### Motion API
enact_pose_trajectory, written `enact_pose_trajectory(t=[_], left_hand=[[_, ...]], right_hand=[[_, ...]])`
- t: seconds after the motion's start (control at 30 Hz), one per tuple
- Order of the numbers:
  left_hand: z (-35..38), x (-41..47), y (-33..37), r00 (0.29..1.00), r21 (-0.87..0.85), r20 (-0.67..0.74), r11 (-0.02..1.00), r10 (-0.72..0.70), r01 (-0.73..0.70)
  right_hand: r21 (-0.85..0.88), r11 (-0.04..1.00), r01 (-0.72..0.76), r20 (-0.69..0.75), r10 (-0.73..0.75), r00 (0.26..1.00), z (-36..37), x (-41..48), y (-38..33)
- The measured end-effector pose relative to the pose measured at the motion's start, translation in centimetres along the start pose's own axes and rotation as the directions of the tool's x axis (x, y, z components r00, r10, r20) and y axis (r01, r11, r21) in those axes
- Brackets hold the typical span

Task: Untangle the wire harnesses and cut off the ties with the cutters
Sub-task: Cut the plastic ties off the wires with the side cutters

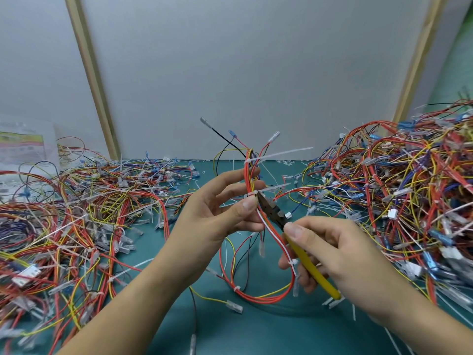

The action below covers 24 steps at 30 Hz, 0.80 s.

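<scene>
Gripping yellow cutters [312,267] in the right hand [340,252], tips at a white tie [252,193]. Pinching the wire harness [249,175] upright in the left hand [217,213], above the green mat [256,329]. Probably light, floppy; best pinched just beside the tie

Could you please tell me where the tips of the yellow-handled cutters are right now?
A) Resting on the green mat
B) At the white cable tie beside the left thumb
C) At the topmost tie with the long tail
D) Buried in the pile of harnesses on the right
B: the right hand holds the cutters with their tips at the white cable tie on the wire harness that the left hand pinches.
</scene>
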<state>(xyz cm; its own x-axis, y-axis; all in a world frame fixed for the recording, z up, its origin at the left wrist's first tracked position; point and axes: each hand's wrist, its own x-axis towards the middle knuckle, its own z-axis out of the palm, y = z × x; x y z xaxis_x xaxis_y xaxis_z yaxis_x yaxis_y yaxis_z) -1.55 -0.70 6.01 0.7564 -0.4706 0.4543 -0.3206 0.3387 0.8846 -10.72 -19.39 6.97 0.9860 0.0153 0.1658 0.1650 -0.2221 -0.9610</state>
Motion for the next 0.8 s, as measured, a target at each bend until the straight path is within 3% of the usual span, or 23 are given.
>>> enact_pose_trajectory(t=[0.8], left_hand=[[0.08, -0.08, 0.01, 1.0, 0.015, 0.009, 1.0, -0.012, 0.012]], right_hand=[[-0.026, 0.999, 0.027, 0.014, -0.027, 1.0, -0.12, 0.23, 0.27]])
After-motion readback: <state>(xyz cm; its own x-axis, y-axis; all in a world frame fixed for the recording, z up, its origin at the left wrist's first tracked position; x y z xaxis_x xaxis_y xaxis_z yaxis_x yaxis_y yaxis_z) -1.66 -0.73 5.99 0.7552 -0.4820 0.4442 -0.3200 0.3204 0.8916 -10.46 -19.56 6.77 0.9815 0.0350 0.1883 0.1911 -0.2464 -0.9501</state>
